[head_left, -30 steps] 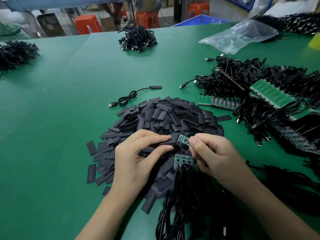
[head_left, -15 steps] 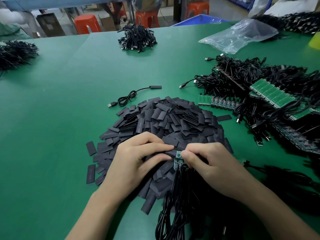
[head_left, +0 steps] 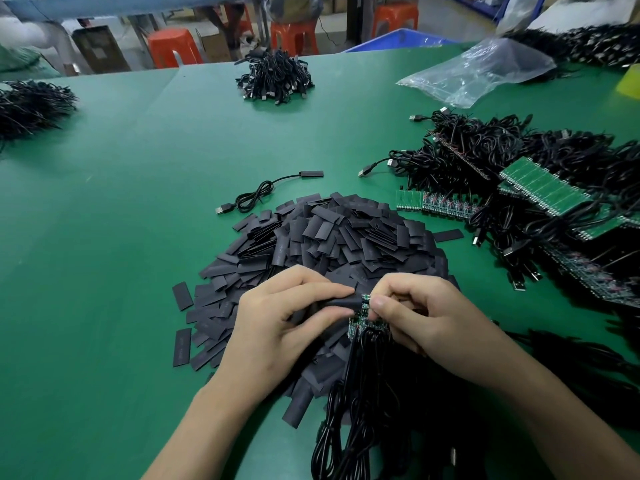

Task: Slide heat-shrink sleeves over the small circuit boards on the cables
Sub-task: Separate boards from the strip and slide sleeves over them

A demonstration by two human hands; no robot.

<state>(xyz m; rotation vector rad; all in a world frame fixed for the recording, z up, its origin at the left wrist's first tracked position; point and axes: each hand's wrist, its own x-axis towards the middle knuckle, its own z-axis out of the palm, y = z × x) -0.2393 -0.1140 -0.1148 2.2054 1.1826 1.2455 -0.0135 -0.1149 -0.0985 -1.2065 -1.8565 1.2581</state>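
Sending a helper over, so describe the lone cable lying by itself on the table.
Find the big central heap of black sleeves. Just past its far edge lies one cable. Unlike the tangled bundles, it lies alone, loosely coiled, USB plug at one end, flat black block at the other.

Heap: the left hand [head_left: 277,327] and right hand [head_left: 422,317] are covering the near side of the heap of flat black heat-shrink sleeves [head_left: 346,237].
Held sleeve: the left fingers are hiding most of the single black tubular sleeve [head_left: 341,302] at the heap's near side.
Board: the right thumb is covering part of the small green circuit board [head_left: 363,300] there.
Cables: the bottom edge is cutting off the bundle of black cables [head_left: 353,427] nearer than the heap.
Left pile: the left edge is cutting off the pile of thin black cables [head_left: 31,105] far left of the heap.
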